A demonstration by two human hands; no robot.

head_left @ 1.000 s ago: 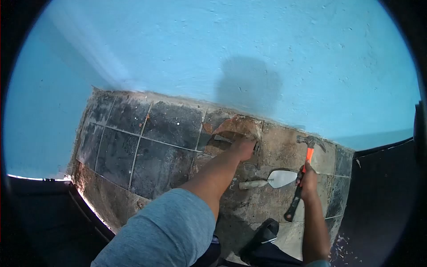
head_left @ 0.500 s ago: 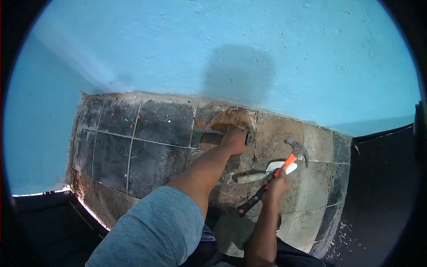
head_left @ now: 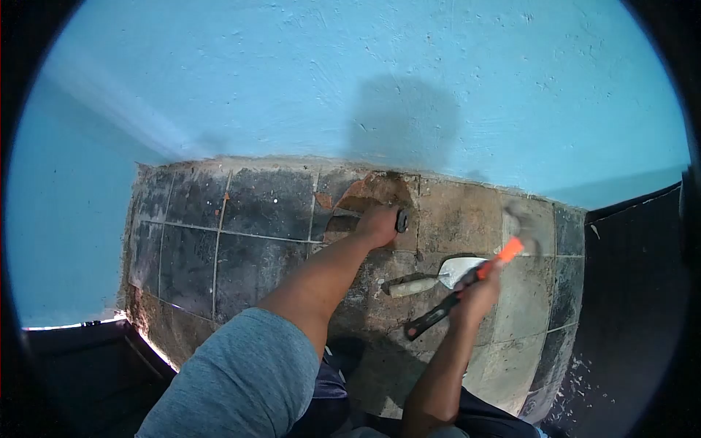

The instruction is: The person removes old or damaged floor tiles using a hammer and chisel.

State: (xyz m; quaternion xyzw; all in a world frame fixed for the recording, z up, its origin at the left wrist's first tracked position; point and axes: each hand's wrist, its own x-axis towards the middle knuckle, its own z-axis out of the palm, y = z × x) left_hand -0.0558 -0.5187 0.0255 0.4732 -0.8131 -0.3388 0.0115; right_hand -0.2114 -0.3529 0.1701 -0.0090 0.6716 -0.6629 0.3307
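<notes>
My left hand [head_left: 379, 226] is closed around a chisel [head_left: 401, 220]. Only its dark butt end shows; the blade is hidden by my fist. Just beyond that hand, a floor tile is broken away, baring a rough brown patch [head_left: 387, 191]. My right hand [head_left: 478, 294] grips a claw hammer [head_left: 431, 320] by its black and orange handle. The hammer's head, to the right of the chisel and apart from it, is smeared by motion. A pointed trowel [head_left: 412, 287] with a pale handle lies on the floor between my hands, its white blade partly behind the hammer handle.
Dark tiles [head_left: 266, 201] cover the floor at left; browner, stained ones [head_left: 460, 219] lie to the right. A blue wall [head_left: 292, 87] rises along the back, another at left. A dark surface [head_left: 628, 292] with pale flecks borders the right side.
My right hand has swung the hammer to the right, away from the chisel. The left hand stays at the broken tile with the chisel. The view has shifted slightly.
</notes>
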